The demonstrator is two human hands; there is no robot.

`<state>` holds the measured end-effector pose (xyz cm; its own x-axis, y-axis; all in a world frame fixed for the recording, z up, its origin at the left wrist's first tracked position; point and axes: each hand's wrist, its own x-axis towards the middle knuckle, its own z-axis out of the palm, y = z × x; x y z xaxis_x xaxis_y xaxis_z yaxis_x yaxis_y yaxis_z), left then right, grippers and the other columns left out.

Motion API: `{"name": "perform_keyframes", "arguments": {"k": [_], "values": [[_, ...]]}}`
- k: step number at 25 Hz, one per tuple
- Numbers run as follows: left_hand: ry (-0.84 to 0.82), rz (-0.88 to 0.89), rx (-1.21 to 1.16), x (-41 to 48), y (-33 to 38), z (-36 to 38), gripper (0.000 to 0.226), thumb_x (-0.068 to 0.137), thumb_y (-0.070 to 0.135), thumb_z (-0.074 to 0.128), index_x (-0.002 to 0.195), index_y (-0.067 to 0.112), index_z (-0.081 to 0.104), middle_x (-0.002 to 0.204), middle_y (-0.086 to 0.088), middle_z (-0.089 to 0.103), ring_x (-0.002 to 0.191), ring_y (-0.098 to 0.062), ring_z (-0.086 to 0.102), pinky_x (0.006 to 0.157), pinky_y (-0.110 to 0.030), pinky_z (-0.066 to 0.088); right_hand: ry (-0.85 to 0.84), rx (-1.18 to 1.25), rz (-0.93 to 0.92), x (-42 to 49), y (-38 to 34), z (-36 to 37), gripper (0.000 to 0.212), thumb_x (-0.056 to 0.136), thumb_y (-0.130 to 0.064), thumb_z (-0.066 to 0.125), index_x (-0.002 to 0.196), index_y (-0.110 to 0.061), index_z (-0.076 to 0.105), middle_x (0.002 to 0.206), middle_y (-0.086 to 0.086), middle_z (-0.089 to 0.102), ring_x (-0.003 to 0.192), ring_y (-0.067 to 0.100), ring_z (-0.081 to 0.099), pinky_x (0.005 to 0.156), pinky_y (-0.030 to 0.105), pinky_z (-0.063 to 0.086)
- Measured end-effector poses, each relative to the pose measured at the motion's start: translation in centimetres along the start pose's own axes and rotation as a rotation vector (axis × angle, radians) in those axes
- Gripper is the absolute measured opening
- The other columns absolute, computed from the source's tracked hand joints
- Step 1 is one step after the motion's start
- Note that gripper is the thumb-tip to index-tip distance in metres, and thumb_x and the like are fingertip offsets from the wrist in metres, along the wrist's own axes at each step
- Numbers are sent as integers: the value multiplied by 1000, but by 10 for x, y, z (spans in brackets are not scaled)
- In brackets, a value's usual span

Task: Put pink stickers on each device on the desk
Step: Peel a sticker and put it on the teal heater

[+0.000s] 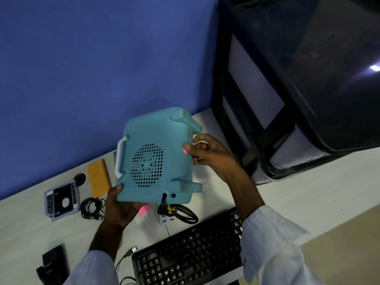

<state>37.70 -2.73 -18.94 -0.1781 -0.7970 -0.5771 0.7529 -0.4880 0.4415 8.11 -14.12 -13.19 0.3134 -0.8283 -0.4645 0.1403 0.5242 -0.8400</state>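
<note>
Teal perforated device (156, 159): raised above the desk (298, 194), gripped at its lower corner by the closed left hand (120, 208), tilted to expose its grille. Pink sticker (185, 151): pinched by right hand (209, 155) fingertips against the device's right side. Spare stickers (144, 209): directly below the device.

Bare desk (287, 194) was left open to the right of the keyboard (191, 249), while the left side was crowded by a cable coil (90, 208), an orange case (98, 177) and a drive tray (61, 200).
</note>
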Motion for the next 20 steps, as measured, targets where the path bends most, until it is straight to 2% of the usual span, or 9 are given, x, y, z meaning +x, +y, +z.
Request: {"name": "perform_keyframes", "arguments": {"k": [3,5,7,10,12,14,16,18,20], "values": [[80,38,78,-1,5,2,51,102,23,23,150,8,21,150,-26,34,139,-45,33,110,-64,27,33,92,-17,-1,7,2,32,83,-29,80,103,-16,59,93,13,69,71,20,57,75,33,55],[138,80,176,0,2,15,55,99,29,16,148,10,32,143,-21,47,132,-39,47,103,-62,41,59,125,-21,-1,11,0,32,85,-28,79,108,-14,62,96,10,72,80,20,63,78,31,55],[196,114,267,-1,-7,30,54,97,28,24,146,12,40,133,-13,59,118,-30,61,88,-52,56,91,135,-9,-4,15,-3,38,85,-28,78,116,-12,64,101,7,73,88,16,68,77,27,54],[227,240,446,1,-7,55,47,92,26,46,138,20,48,129,-7,64,114,-25,63,80,-44,60,153,164,26,-11,28,-6,42,85,-20,78,122,-7,64,108,7,74,93,14,70,77,25,54],[286,284,521,3,-6,76,60,74,34,68,131,27,52,124,-2,67,113,-24,64,79,-43,60,229,205,27,-14,36,-8,41,82,-21,80,119,-9,67,109,6,76,94,14,71,80,26,54],[384,340,577,9,-10,95,75,60,39,78,130,30,54,124,-1,67,112,-23,64,78,-44,60,303,279,10,-15,42,-8,41,81,-26,81,117,-9,69,107,4,76,95,14,70,81,27,54],[487,420,626,19,-19,115,75,60,35,84,129,28,56,120,1,67,109,-21,64,75,-41,60,371,350,7,-16,46,-7,47,79,-29,82,120,-11,67,110,2,73,97,14,69,79,23,53],[588,495,686,30,-31,133,74,61,33,88,128,28,57,115,6,67,105,-19,65,80,-43,60,422,373,29,-16,53,-7,57,76,-32,85,125,-17,62,117,1,69,97,12,68,74,16,52],[649,545,782,38,-41,144,83,51,46,90,126,32,57,114,9,67,104,-16,65,88,-46,58,458,380,41,-15,63,-7,60,79,-23,84,132,-18,55,118,0,65,94,6,65,65,7,50]]}}
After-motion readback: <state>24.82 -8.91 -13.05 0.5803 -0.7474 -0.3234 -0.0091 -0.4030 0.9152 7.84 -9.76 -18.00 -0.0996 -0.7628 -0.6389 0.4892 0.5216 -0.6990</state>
